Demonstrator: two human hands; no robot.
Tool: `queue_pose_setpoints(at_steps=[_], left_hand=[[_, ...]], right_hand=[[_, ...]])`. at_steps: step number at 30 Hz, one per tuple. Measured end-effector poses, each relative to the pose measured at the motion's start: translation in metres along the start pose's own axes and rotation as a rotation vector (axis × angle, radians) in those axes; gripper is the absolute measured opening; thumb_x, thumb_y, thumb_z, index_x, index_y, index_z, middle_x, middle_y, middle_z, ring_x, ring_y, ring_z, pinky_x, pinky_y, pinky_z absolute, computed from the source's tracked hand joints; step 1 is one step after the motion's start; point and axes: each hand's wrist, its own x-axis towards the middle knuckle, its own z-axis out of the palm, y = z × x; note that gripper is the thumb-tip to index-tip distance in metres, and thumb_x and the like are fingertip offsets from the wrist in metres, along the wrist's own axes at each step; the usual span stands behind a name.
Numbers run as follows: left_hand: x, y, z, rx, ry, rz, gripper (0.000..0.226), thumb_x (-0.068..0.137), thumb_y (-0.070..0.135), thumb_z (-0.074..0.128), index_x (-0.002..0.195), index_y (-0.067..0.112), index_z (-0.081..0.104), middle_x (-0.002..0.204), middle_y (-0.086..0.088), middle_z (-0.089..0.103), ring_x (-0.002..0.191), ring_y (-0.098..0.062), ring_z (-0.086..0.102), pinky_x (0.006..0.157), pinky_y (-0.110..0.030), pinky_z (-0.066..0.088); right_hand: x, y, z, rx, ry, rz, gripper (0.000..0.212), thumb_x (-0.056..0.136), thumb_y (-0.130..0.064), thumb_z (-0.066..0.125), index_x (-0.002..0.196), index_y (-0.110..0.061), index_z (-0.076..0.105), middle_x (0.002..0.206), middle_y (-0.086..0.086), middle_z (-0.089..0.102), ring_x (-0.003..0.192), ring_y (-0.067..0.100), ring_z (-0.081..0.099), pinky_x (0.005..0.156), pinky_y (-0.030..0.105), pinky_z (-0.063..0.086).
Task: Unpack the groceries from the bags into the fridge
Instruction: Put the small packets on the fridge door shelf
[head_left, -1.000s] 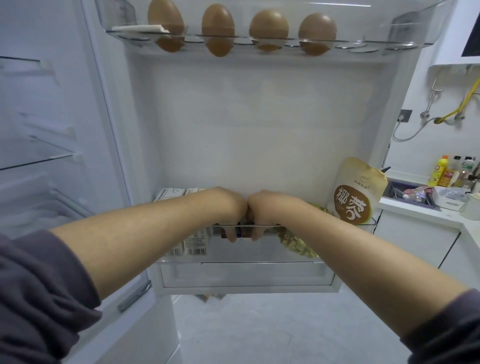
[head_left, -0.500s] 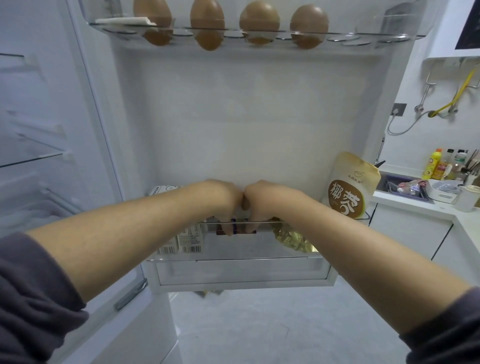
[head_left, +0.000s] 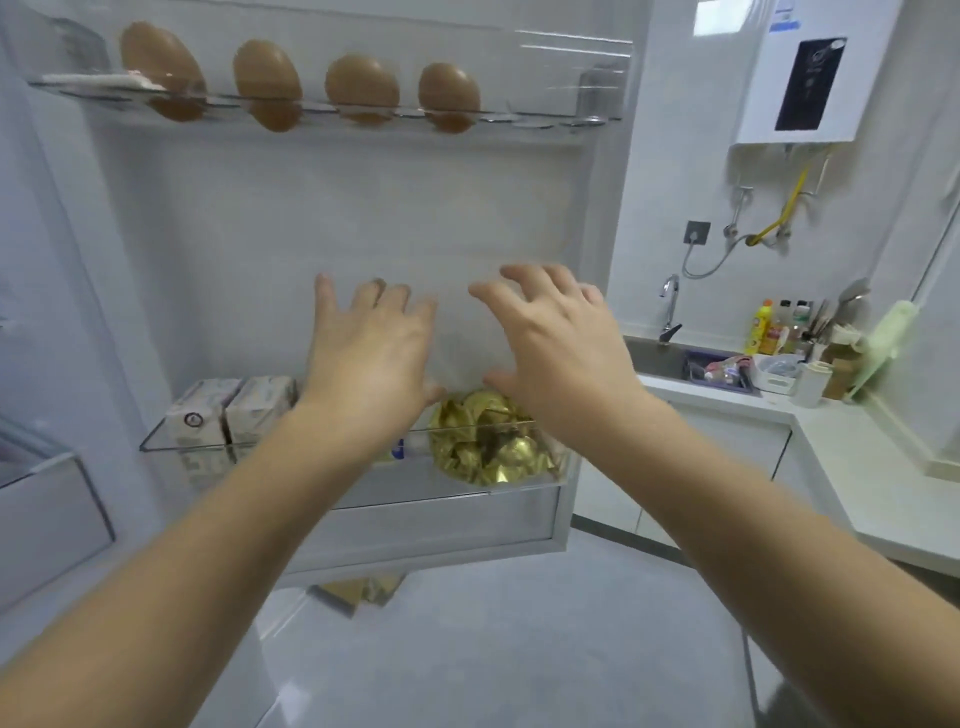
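Clear door shelf (head_left: 167, 447); crinkled gold foil (head_left: 483, 447)

Lower door bin (head_left: 171, 442): two cartons (head_left: 260, 408) fill its left end, a gold foil bag (head_left: 483, 447) fills the right part, and the middle is hidden behind the left hand (head_left: 369, 358). Tall open gap from the bin's rim up to the egg shelf (head_left: 545, 118). Four eggs (head_left: 362, 83) block that shelf's left and middle; its right end is free.

Four eggs (head_left: 362, 85) are counted in the upper door rack (head_left: 545, 118). Two cartons (head_left: 234, 410) and one gold foil bag (head_left: 488, 441) are counted in the lower door shelf (head_left: 166, 442). One tap (head_left: 670, 304) is seen at the sink (head_left: 655, 358).
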Motion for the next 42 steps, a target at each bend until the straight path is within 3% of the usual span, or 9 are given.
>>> queue_pose_setpoints(at_steps=[3,6,12,16,25,31,37,42], left_hand=[[-0.016,0.055,-0.012,-0.104,0.081,-0.018,0.100,0.077,0.070,0.060,0.151,0.026,0.010,0.161,-0.008,0.016,0.150,-0.030,0.008,0.112,-0.068,0.002],[-0.031,0.120,-0.024,-0.184,0.129,0.025,0.110,0.074,0.075,0.058,0.150,0.028,-0.006,0.163,-0.007,-0.001,0.150,-0.033,-0.008,0.108,-0.071,-0.007],[-0.057,0.250,-0.045,-0.316,0.149,0.137,0.115,0.071,0.075,0.062,0.152,0.030,-0.005,0.163,-0.006,-0.009,0.148,-0.033,-0.018,0.104,-0.073,-0.014],[-0.078,0.327,-0.050,-0.391,0.096,0.218,0.117,0.073,0.075,0.061,0.150,0.030,-0.014,0.162,-0.005,-0.016,0.146,-0.032,-0.023,0.104,-0.071,-0.018],[-0.127,0.481,-0.064,-0.648,0.001,0.427,0.115,0.078,0.070,0.060,0.150,0.028,-0.020,0.162,-0.004,-0.019,0.145,-0.032,-0.027,0.106,-0.067,-0.019],[-0.153,0.570,-0.061,-0.735,-0.043,0.645,0.105,0.083,0.073,0.046,0.152,0.027,-0.018,0.162,-0.004,-0.019,0.146,-0.029,-0.027,0.107,-0.067,-0.019],[-0.182,0.671,-0.067,-0.822,-0.083,0.867,0.095,0.086,0.074,0.032,0.154,0.025,-0.012,0.163,-0.006,-0.013,0.147,-0.028,-0.023,0.108,-0.066,-0.018],[-0.210,0.748,-0.080,-0.869,-0.102,1.062,0.091,0.086,0.074,0.022,0.156,0.023,-0.006,0.164,-0.007,-0.009,0.149,-0.030,-0.019,0.107,-0.062,-0.021]], right_hand=[[-0.045,0.036,-0.013,-0.059,0.017,0.073,0.089,0.080,-0.044,0.075,0.152,-0.033,0.022,0.161,0.006,0.016,0.149,0.027,0.008,0.118,0.046,0.011],[-0.095,0.078,-0.025,-0.121,-0.016,0.166,0.101,0.078,-0.049,0.075,0.154,-0.038,0.009,0.164,0.004,0.002,0.150,0.029,-0.006,0.119,0.053,0.002],[-0.205,0.165,-0.056,-0.222,-0.088,0.359,0.108,0.076,-0.051,0.077,0.154,-0.040,0.003,0.163,0.003,-0.005,0.149,0.031,-0.013,0.117,0.057,-0.005],[-0.271,0.208,-0.069,-0.269,-0.163,0.454,0.109,0.078,-0.051,0.074,0.153,-0.041,-0.005,0.163,0.002,-0.011,0.149,0.031,-0.018,0.116,0.056,-0.010],[-0.413,0.286,-0.094,-0.417,-0.300,0.758,0.109,0.082,-0.056,0.069,0.151,-0.040,-0.014,0.161,0.007,-0.024,0.146,0.037,-0.024,0.114,0.062,-0.007],[-0.504,0.325,-0.099,-0.502,-0.342,0.968,0.103,0.087,-0.062,0.055,0.151,-0.035,-0.022,0.160,0.010,-0.025,0.146,0.040,-0.021,0.115,0.065,-0.003],[-0.598,0.361,-0.106,-0.554,-0.383,1.223,0.082,0.094,-0.063,0.038,0.153,-0.036,-0.012,0.162,0.009,-0.020,0.147,0.038,-0.020,0.115,0.064,-0.002],[-0.664,0.381,-0.125,-0.577,-0.409,1.444,0.077,0.094,-0.059,0.042,0.156,-0.036,0.003,0.165,0.009,-0.006,0.149,0.037,-0.009,0.116,0.062,0.003]])
